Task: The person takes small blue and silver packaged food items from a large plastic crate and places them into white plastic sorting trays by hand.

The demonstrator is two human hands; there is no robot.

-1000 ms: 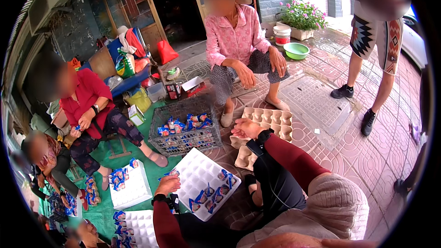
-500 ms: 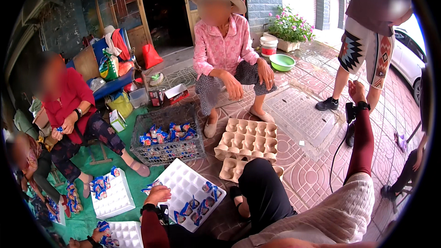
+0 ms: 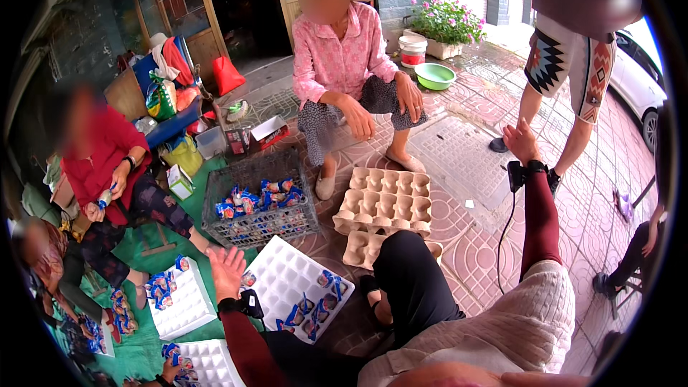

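Note:
My left hand (image 3: pixel 228 271) is raised with the palm turned up and the fingers spread, holding nothing. It hovers at the left edge of a white foam tray (image 3: pixel 278 266) with rows of hollows. Several blue-wrapped packets (image 3: pixel 309 317) lie in the hollows along the tray's near and right sides. Out to the right, my right hand (image 3: pixel 523 142) is stretched up, fingers apart and bare of any object. It is nearest to the legs of a standing person (image 3: pixel 566 75) in patterned shorts. Both wrists wear dark bands with small devices.
Beyond the tray stands a black plastic crate (image 3: pixel 261 227) of blue packets. Brown cardboard egg trays (image 3: pixel 383 208) sit before a seated person in pink (image 3: pixel 337 54). Another white tray (image 3: pixel 183 301) lies left, near a person in red (image 3: pixel 100 150). A cable (image 3: pixel 506 236) hangs from my right wrist.
My left hand has lifted from the tray's left corner and opened, palm up. My right hand has shifted left and its fingers have spread. The person in red has moved their hands.

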